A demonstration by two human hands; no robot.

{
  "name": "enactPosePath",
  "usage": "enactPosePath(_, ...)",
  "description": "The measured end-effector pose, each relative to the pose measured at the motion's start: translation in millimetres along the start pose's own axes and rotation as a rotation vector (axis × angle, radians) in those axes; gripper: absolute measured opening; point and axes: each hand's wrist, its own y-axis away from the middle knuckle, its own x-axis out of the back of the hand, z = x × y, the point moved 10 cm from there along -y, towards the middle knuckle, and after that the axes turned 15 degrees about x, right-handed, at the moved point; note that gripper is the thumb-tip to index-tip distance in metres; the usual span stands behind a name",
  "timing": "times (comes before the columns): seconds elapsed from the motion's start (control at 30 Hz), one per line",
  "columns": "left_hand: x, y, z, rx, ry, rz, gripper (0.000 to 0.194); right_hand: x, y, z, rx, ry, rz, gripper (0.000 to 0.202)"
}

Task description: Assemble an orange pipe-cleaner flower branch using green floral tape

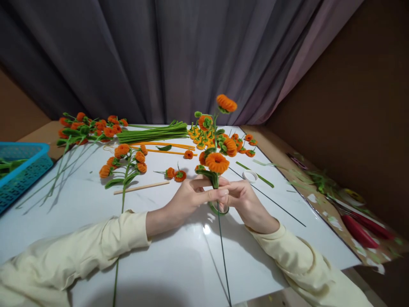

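Observation:
Upright before me stands a tall spray of orange fuzzy pipe-cleaner flowers [217, 163] with green leaves, on a thin dark green wire stem [223, 251]. My left hand [185, 201] pinches this flower stem just below the lowest leaves. At the same spot, my right hand [251, 204] has its fingers closed on the stem, touching the left fingertips. Just under the hands shows a round, green-edged ring [226, 209], partly hidden by the fingers; I cannot tell whether it is held. A second flower spray [127, 170] lies left of my left hand, its long stem passing under the left sleeve.
Farther back lie green pipe cleaners [153, 133], an orange flower pile [96, 125] and yellow pieces [201, 138]. A wooden stick [142, 188], white ring [249, 176] and dark wire [277, 204] rest on the white board. Left is a blue basket [24, 179]; right, red-handled scissors [359, 230].

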Motion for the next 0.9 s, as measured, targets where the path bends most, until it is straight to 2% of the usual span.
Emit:
enactPosePath(0.13,4.2,-1,-5,0.036,0.139,0.041,0.020,6,0,-2,0.024,0.085,0.056,0.022)
enactPosePath(0.23,16.4,-3,-1,-0.018,0.211,0.070,0.015,7,0,-3,0.027,0.124,0.046,0.024)
enactPosePath(0.3,23.3,-3,8,-0.071,0.184,0.063,0.023,8,0,-3,0.023,0.128,0.043,0.024)
enactPosePath(0.37,24.2,0,22,-0.148,0.057,0.026,0.027,9,0,-3,0.022,0.130,0.041,0.024)
enactPosePath(0.47,15.7,12,47,-0.364,-0.408,0.034,0.022,9,0,-5,0.043,0.138,0.041,0.025)
enactPosePath(0.57,4.2,34,70,-0.750,-0.863,0.185,0.014,9,0,-5,0.044,0.135,0.051,0.026)
enactPosePath(0.63,-7.5,51,75,-1.016,-1.067,0.229,0.009,8,1,-4,0.031,0.100,0.059,0.023)
enactPosePath(0.7,-19.1,62,70,-1.217,-1.230,0.196,0.008,7,2,-2,0.015,0.060,0.064,0.021)
enactPosePath(0.8,-28.1,73,64,-1.390,-1.374,0.146,0.017,6,3,0,-0.003,0.036,0.062,0.021)
enactPosePath(0.9,-32.5,80,63,-1.465,-1.448,0.164,0.019,6,4,0,-0.001,0.029,0.068,0.020)
